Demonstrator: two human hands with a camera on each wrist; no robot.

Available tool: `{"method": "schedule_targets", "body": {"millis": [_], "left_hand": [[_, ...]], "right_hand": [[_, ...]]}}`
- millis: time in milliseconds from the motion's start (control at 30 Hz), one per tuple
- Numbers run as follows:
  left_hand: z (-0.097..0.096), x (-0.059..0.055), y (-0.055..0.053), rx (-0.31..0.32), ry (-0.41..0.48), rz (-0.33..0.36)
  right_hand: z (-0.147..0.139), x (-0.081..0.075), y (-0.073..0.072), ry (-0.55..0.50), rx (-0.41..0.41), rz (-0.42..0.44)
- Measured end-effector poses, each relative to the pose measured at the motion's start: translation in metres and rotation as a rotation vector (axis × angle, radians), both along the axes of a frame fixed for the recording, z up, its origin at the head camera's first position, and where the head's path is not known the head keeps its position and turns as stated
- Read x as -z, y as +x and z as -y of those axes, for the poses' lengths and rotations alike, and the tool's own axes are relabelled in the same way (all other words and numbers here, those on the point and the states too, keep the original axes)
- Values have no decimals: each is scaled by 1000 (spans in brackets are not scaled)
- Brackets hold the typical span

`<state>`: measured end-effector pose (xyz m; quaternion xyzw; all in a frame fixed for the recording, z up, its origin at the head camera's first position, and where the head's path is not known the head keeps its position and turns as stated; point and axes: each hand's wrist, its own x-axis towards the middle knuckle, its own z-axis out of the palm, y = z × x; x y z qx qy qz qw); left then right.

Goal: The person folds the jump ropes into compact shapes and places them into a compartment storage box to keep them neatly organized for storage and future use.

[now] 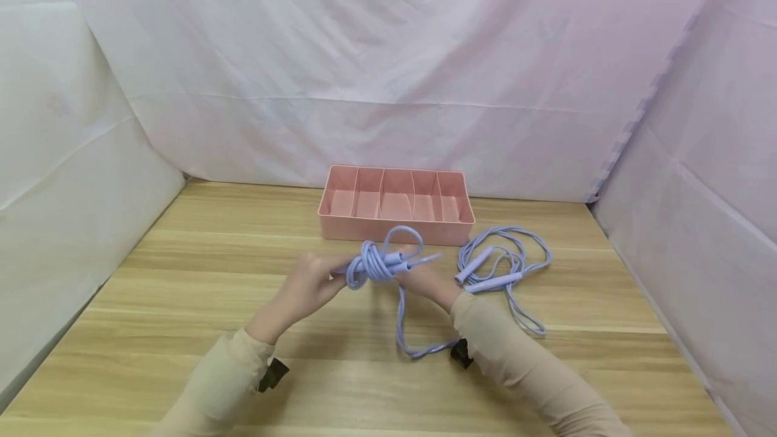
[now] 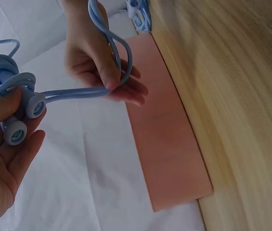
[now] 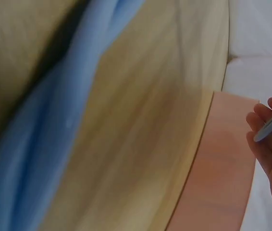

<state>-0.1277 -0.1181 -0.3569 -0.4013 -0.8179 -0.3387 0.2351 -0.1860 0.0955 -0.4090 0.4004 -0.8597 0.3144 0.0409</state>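
Observation:
Raised over the table, a blue jump rope (image 1: 375,263) has its cord wound round its two handles. My left hand (image 1: 312,282) holds this bundle, thumb over the coils, as the left wrist view shows; the round handle ends (image 2: 17,132) stick out past the fingers. From the bundle, a doubled length of cord (image 2: 73,93) runs to my right hand (image 2: 90,57), which pinches it between thumb and fingers. The loose cord (image 1: 400,326) hangs below the right hand towards the right sleeve. In the right wrist view this cord blurs close to the camera.
A pink organizer box (image 1: 397,229) with several compartments stands behind the hands, near the white cloth backdrop (image 1: 388,86). Right of it, a second blue jump rope (image 1: 494,282) lies loosely coiled on the wooden table (image 1: 182,275). White cloth also lines both sides.

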Motion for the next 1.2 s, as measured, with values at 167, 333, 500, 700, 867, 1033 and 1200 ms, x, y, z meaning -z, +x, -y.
{"method": "schedule_targets", "body": {"millis": [167, 333, 500, 700, 867, 1033, 1200], "left_hand": [[6, 9, -9, -139, 51, 111], [9, 18, -19, -323, 76, 75], [9, 25, -24, -456, 108, 73], [14, 25, -30, -603, 133, 77], [27, 25, -36, -698, 123, 51], [33, 25, -33, -746, 113, 100], [40, 22, -32, -776, 90, 98]], "right_hand": [[8, 9, 3, -9, -60, 46], [10, 1, 8, 16, -3, 206], [12, -10, 15, -58, -26, 478], [17, -18, 31, -133, -20, 689], [14, -23, 43, -138, -20, 714], [9, -35, 53, -90, -21, 605], [4, -43, 69, -2, -19, 498]]}}
